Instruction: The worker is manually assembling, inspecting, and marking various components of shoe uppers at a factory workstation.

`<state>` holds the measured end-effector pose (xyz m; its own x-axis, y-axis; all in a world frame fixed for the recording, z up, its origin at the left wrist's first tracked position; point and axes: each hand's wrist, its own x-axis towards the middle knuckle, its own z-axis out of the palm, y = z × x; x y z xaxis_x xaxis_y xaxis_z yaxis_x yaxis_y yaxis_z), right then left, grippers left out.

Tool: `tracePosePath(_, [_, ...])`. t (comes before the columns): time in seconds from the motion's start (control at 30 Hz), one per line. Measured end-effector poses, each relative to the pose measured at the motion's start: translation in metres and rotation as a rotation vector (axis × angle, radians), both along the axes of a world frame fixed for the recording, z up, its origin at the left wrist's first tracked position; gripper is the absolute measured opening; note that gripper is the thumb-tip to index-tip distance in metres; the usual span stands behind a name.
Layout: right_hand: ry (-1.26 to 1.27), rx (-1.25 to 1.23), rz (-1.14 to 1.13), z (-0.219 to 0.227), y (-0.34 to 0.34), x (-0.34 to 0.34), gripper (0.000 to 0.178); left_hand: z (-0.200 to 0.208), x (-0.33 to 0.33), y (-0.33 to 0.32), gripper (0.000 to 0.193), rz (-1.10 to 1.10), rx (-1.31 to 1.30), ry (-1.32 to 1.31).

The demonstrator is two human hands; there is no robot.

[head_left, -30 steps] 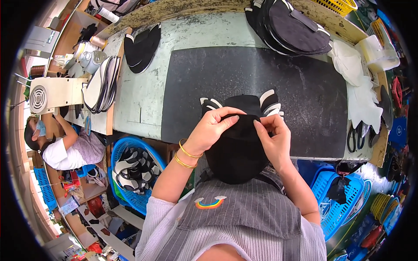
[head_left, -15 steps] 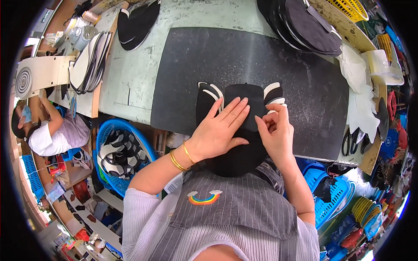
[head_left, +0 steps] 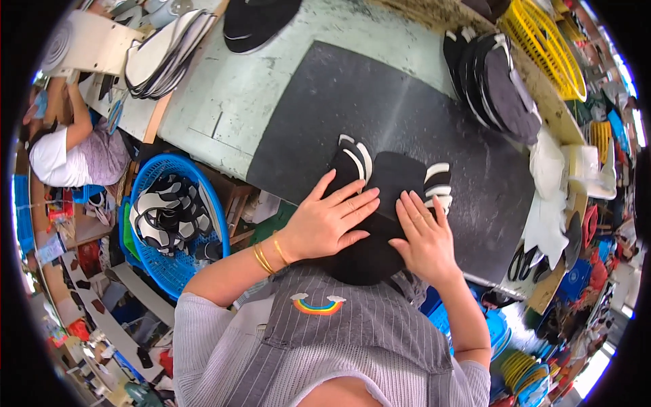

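A black shoe upper [head_left: 397, 175] lies opened flat on the dark mat [head_left: 312, 102], with white stripes on both side flaps. Its near part overhangs the table edge toward my apron. My left hand [head_left: 332, 220] rests on its left side and middle, fingers stretched out, palm down. On the right side lies my right hand [head_left: 426, 237], its fingers straight and pressing on the piece near the striped flap. Both hands are open and grasp nothing. The parts of the upper beneath my palms are hidden.
Stacked black pieces [head_left: 498, 91] sit at the far right beside white scraps [head_left: 546, 197] and scissors [head_left: 525, 263]. Another black piece [head_left: 261, 24] lies at the far left. A blue basket [head_left: 220, 224] holds black-and-white parts. A person [head_left: 74, 149] works on the left.
My right hand has gone from a pinch at the right flap to lying flat on the upper. My left hand stays flat on it. The whole view has tilted.
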<state>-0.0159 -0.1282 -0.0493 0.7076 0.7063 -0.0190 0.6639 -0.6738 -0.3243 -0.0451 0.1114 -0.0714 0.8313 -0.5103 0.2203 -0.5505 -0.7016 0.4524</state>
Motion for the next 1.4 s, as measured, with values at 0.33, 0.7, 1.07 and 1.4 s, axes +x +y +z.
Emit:
tracePosePath(0.33, [-0.124,0.150,-0.063,-0.003,0.091,0.066,0.078,0.005,-0.033,-0.009,0.062,0.705,-0.608,0.036])
tracePosePath(0.7, [0.205,1.060,-0.470,-0.051,0.054,0.060,0.038,-0.011,-0.013,-0.023,0.057,0.640,-0.602,0.409])
tracePosePath(1.07, [-0.297,1.197,-0.579,0.008,0.018,0.073,0.032,0.065,0.127,0.097,0.043,0.490,-1.213,0.561])
tracePosePath(1.4, [0.407,0.795,-0.342,-0.006,0.174,0.190,0.038,-0.066,0.339,0.367,0.072,1.147,-0.542,0.167])
